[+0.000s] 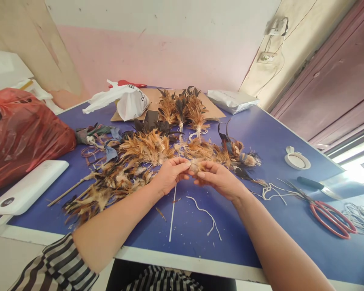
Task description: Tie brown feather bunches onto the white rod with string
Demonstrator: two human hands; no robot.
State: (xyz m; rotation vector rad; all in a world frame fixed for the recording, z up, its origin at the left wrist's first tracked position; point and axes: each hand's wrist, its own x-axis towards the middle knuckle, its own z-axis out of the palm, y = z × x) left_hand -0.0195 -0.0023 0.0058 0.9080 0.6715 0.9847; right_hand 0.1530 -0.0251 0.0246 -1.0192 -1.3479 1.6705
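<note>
My left hand (174,174) and my right hand (214,178) meet over the middle of the blue table. Between their pinched fingertips is a small fluffy feather (195,166), pale and brownish. Just beyond my hands lie piles of orange-brown feathers (147,149). To the left, darker and tan feathers (109,186) are heaped along with some sticks. Tied feather bundles (195,111) with white string at their bases lie at the back on cardboard. A loose piece of white string (204,212) curves on the table below my right hand.
Red-handled scissors (332,218), a knife (311,183), a roll of white tape (297,160) and coiled string (359,218) lie at right. On the left are a red plastic bag (24,137) and a white power bank (30,188). A silvery packet (232,100) sits at the back.
</note>
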